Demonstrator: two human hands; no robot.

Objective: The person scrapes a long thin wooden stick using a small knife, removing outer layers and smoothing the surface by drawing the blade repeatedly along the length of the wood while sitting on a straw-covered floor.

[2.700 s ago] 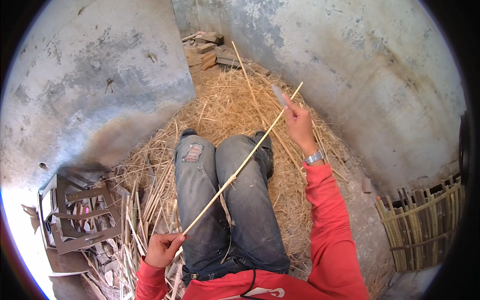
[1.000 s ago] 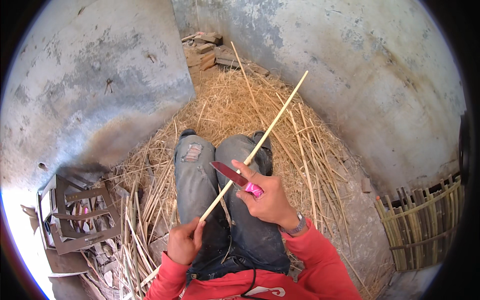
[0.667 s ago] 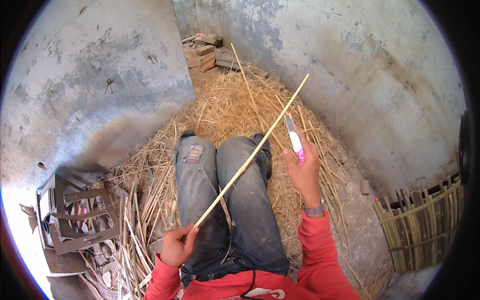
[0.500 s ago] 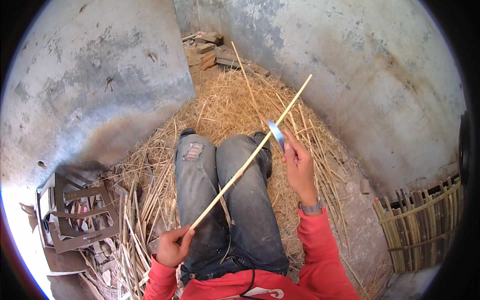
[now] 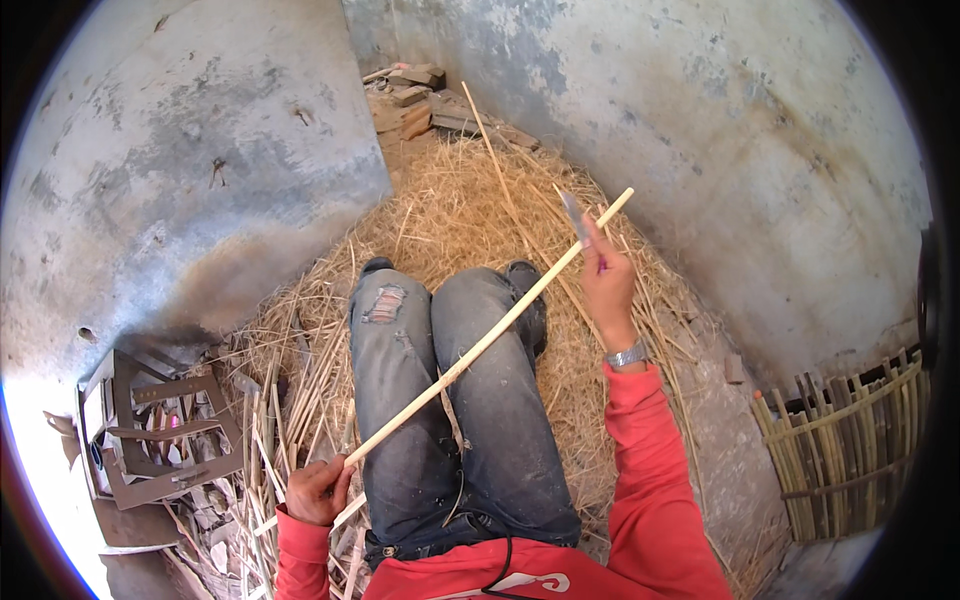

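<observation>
A long pale bamboo stick [image 5: 462, 366] slants over my thighs, from lower left to upper right. My left hand [image 5: 318, 490] is closed around its lower part. My right hand [image 5: 610, 290] grips a knife [image 5: 575, 218] near the stick's far end. The blade points up and lies against the stick or just over it; which of the two I cannot tell. Most of the knife's handle is hidden in my fingers, with only a bit of purple showing.
Straw-like shavings [image 5: 425, 215] cover the floor past my knees [image 5: 395, 310]. Split sticks [image 5: 320, 375] lie at left beside a brown metal frame [image 5: 170, 435]. A slatted bamboo basket [image 5: 850, 450] stands at right. Bricks [image 5: 415, 95] sit by the far wall [image 5: 690, 110].
My left hand has moved down and left, and the stick has shifted with it to a flatter slant. My right hand with the knife has gone up, farther along the stick.
</observation>
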